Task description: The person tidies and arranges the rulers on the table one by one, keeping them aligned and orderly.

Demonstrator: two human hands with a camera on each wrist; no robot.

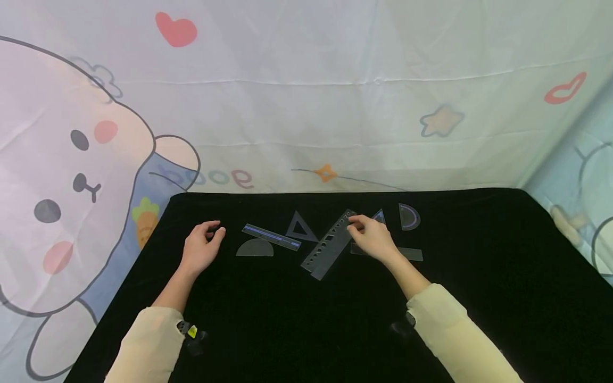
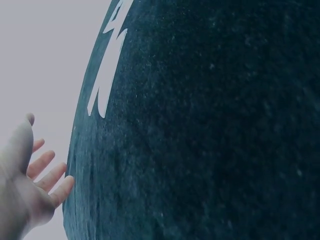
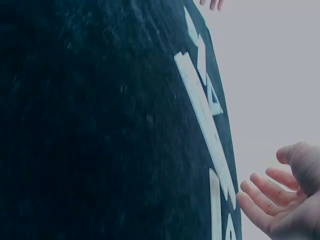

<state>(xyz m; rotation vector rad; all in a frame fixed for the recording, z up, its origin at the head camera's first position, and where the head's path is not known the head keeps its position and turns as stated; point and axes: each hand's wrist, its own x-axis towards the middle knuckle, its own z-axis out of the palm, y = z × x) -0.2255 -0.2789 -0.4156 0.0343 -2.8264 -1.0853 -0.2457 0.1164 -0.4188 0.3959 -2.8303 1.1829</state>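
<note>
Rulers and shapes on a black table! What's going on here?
A person has both bare hands out over the black table. The right hand is relaxed near the far end of a slanted ruler with holes and doesn't seem to hold anything. The left hand is open and empty, left of a half-circle protractor. A triangle lies flat between the hands.

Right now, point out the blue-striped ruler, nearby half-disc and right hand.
Blue-striped ruler (image 1: 271,237): head view, middle of face.
Half-disc (image 1: 255,248): head view, face centre.
Right hand (image 1: 374,239): head view, back of hand.
</note>
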